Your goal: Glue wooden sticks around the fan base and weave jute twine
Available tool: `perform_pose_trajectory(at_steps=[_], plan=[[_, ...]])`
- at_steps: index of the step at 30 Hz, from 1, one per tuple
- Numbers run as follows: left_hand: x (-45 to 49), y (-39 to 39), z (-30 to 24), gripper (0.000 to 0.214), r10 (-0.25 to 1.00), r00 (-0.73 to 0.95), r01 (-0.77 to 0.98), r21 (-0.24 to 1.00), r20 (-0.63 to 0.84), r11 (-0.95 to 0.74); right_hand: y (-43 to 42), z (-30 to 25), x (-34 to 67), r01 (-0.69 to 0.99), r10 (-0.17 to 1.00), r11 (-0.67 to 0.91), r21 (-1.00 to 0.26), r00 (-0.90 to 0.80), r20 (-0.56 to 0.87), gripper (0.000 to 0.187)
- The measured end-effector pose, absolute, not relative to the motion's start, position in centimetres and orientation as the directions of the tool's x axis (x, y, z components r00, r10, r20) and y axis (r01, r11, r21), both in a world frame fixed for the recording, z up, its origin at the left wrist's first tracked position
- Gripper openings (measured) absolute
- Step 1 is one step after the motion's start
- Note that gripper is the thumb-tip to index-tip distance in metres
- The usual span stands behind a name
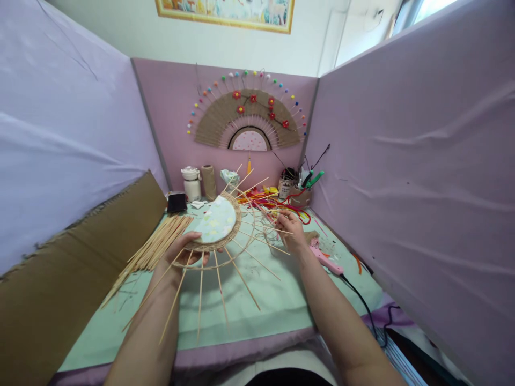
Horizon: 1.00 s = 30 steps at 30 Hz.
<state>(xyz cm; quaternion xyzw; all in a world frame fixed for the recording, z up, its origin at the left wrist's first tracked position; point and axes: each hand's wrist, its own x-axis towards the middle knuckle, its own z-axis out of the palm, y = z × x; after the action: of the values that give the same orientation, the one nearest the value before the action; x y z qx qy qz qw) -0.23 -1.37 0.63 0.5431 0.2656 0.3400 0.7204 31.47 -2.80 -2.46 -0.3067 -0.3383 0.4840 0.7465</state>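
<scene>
My left hand (pixel 183 252) is cupped under the near edge of the half-round fan frame (pixel 217 222), fingers closed on its twine-wrapped rim, holding it tilted up off the counter (pixel 277 300) at centre frame. My right hand (pixel 290 228) sits well apart at centre right, fingers pinched on what looks like the thin twine strand (pixel 265 228) among the right-side spokes; I can't tell exactly which spoke it touches. Risks as I read them: the bamboo spokes (pixel 241 276) fan out long and unsupported below the frame, so any twist from the left hand could lever one loose or snap it at the rim. Only the inner rows look woven, so uneven pull on the strand would likely drag the spokes off their spacing. The red pipe cleaners (pixel 281 206) lie right behind the right hand, touching or nearly touching the spoke tips, an easy snag. The pink glue gun (pixel 325 261) lies just right of my right wrist with its black cord (pixel 362 300) running toward the lower right; a forearm sweep could catch the cord and drag it, and I can't tell whether it's hot. The loose stick bundle (pixel 155 249) lies just left of the left hand, so a bump could scatter it. Jars and the twine roll (pixel 208 182) at upper centre are clear of both hands.
</scene>
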Motion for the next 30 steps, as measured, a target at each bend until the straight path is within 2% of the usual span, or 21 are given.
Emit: perform_pose_trajectory(at_steps=[4, 8, 13, 16, 19, 22, 30], plan=[[-0.9, -1.3, 1.0, 0.043, 0.791, 0.611, -0.154, 0.977, -0.023, 0.147, -2.5, -2.7, 32.1, -0.578, 0.966, 0.242, -0.779, 0.222, 0.136, 0.038], [-1.4, -1.5, 1.2, 0.037, 0.815, 0.578, -0.129, 0.983, -0.032, 0.130, -2.4, -2.7, 32.8, -0.604, 0.972, 0.211, -0.768, 0.211, 0.101, 0.040], [-1.6, -1.7, 1.1, 0.039, 0.861, 0.503, -0.105, 0.984, -0.073, 0.144, -2.5, -2.3, 33.4, -0.643, 0.956, 0.275, -0.715, 0.262, 0.133, 0.041], [-1.5, -1.8, 1.0, 0.032, 0.853, 0.514, -0.083, 0.985, -0.089, 0.152, -2.5, -2.2, 33.6, -0.639, 0.937, 0.332, -0.694, 0.308, 0.164, 0.040], [-1.3, -2.0, 1.0, 0.030, 0.819, 0.566, -0.082, 0.983, -0.089, 0.163, -2.5, -2.4, 33.7, -0.624, 0.929, 0.357, -0.695, 0.312, 0.198, 0.038], [-0.8, -2.2, 1.1, 0.039, 0.765, 0.640, -0.099, 0.978, -0.078, 0.182, -2.5, -2.5, 33.4, -0.606, 0.930, 0.361, -0.709, 0.284, 0.232, 0.035], [1.7, -1.9, -0.3, 0.056, 0.502, 0.864, -0.133, 0.937, -0.050, 0.322, -2.9, -2.5, 31.5, -0.535, 0.938, 0.345, -0.771, 0.219, 0.268, 0.036]])
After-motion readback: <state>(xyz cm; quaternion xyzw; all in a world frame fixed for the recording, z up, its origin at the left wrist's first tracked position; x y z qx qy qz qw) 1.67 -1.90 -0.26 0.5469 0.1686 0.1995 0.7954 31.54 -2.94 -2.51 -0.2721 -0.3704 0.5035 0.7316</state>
